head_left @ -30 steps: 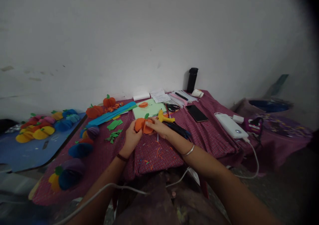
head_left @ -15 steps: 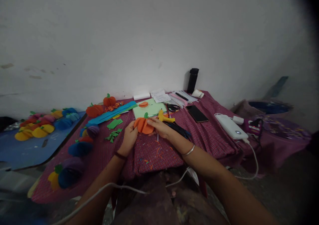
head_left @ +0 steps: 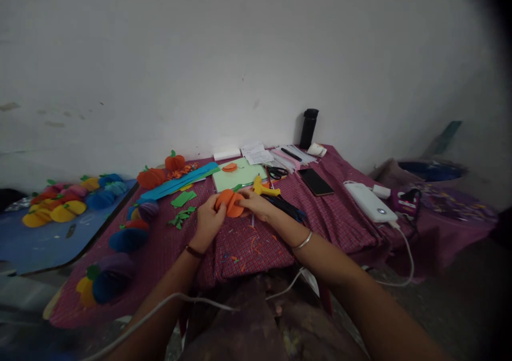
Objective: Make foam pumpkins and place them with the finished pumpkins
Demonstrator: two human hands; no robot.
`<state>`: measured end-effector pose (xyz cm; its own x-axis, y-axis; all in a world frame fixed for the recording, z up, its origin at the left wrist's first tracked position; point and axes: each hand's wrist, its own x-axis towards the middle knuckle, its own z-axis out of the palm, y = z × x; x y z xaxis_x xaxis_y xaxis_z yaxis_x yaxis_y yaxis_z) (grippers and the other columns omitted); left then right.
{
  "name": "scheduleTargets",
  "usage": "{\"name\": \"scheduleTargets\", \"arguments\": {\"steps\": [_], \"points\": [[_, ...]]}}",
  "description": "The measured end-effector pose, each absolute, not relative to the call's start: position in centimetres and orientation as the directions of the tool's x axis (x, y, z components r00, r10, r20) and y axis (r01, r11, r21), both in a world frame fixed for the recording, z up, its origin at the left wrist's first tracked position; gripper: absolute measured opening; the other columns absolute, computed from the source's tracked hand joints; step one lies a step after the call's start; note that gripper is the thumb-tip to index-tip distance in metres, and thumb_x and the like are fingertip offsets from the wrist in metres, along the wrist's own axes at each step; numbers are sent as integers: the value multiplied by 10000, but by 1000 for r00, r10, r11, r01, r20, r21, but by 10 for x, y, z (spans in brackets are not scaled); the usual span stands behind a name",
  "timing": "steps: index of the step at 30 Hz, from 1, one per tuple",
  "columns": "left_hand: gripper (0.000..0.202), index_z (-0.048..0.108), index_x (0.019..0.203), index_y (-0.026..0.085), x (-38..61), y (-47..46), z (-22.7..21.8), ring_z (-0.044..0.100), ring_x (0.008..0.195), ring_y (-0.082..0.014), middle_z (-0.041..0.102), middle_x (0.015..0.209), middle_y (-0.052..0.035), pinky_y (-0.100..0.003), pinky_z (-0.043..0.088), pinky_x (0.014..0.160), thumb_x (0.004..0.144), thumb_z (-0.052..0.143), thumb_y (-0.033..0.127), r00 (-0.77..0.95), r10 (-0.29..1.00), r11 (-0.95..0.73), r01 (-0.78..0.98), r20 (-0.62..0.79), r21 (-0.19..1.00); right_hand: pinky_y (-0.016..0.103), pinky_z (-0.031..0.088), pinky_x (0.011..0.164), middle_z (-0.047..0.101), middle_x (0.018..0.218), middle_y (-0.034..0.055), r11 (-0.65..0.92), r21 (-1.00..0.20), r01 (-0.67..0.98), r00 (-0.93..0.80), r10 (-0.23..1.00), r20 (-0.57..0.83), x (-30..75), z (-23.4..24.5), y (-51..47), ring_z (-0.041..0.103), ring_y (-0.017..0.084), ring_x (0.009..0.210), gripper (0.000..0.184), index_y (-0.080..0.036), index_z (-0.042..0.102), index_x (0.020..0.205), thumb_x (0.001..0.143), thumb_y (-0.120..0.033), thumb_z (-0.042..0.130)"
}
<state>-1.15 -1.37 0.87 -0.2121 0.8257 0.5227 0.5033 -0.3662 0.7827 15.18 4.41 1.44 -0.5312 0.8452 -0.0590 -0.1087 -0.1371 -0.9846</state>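
Between my two hands is an orange paper pumpkin [head_left: 229, 203] made of folded round pieces, with a green paper leaf [head_left: 237, 187] at its top. My left hand [head_left: 208, 217] grips its left side, thumb on the front. From the right, my right hand [head_left: 256, 204] pinches the other edge. A yellow glue gun [head_left: 264, 187] lies just beyond my right hand. Behind the pumpkin, a pale green pad [head_left: 240, 175] carries an orange paper piece [head_left: 229, 167]. Cut green paper pieces [head_left: 182, 218] lie left of my left hand.
Scissors [head_left: 277, 172], a phone [head_left: 316, 182], a white power bank [head_left: 370, 203] and a black bottle [head_left: 308, 129] are on the red checked cloth [head_left: 340, 217]. Blue paper strips [head_left: 180, 181] and several finished paper pumpkins [head_left: 128, 239] lie leftward. More pumpkins sit on a blue table [head_left: 44, 243].
The pumpkin has turned and tilted in my hands, its leaf now leaning to the right. My left fingers have shifted further onto its front.
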Motion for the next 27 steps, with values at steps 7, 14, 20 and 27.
{"name": "scheduleTargets", "arguments": {"steps": [7,14,20,27], "points": [[278,651,876,139,-13,-6,10,567,557,-109,663,725,-4,-210,433,501,650,740,274,-96,993,-93,-370,62,924,184,404,473,597,626,-36,-116,-969,-219,-561,828,28,151,11,47,525,81,528,330,-147,584,746,570,-297,820],[269,664,894,136,-13,-8,12,592,538,-106,682,716,-8,-200,455,462,651,750,210,-6,1000,-7,-464,4,886,227,458,624,633,660,-30,-126,-945,-303,-597,798,85,150,9,45,578,102,610,395,-140,618,749,502,-334,856],[346,656,924,125,-6,-14,16,592,512,-108,692,720,-12,-213,459,452,623,793,225,18,1000,-4,-405,12,914,245,457,621,615,604,-42,-78,-957,-279,-553,828,93,149,9,45,572,114,599,388,-146,609,706,483,-350,852],[352,642,910,116,-3,-15,17,601,544,-117,693,738,-32,-228,461,481,634,787,281,6,1000,-10,-420,13,907,218,427,579,606,603,-43,4,-956,-295,-508,846,161,147,9,47,526,96,576,381,-147,601,682,496,-378,841]]}}
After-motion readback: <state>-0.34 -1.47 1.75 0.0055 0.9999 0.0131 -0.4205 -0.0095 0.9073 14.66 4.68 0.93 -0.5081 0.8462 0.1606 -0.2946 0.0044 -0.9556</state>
